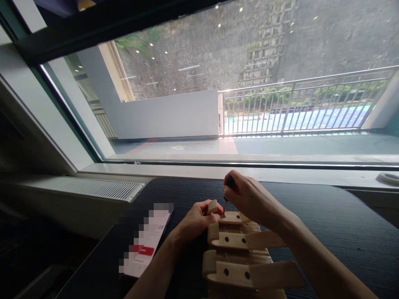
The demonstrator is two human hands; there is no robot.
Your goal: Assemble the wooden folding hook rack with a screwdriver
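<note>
In the head view my right hand (246, 193) grips a screwdriver by its black handle (231, 182). The screwdriver's thin metal shaft (225, 205) points down, its tip at a screw near the left end of the farthest tan strap (232, 216). My left hand (199, 216) pinches that strap's curled left end (212, 206) between thumb and fingers. Closer to me lie a middle strap (235, 240) and a near strap (237, 274), each looped at the left and fixed by two dark screws. All three straps cross a brown, shiny base (243, 256), partly hidden beneath them.
A phone (146, 249) with a lit screen, partly blurred out, lies left of my left forearm. The dark table (336, 232) has a rounded far edge against the window sill (193, 171). A white vented ledge (118, 191) stands at the left, and a large window fills the background.
</note>
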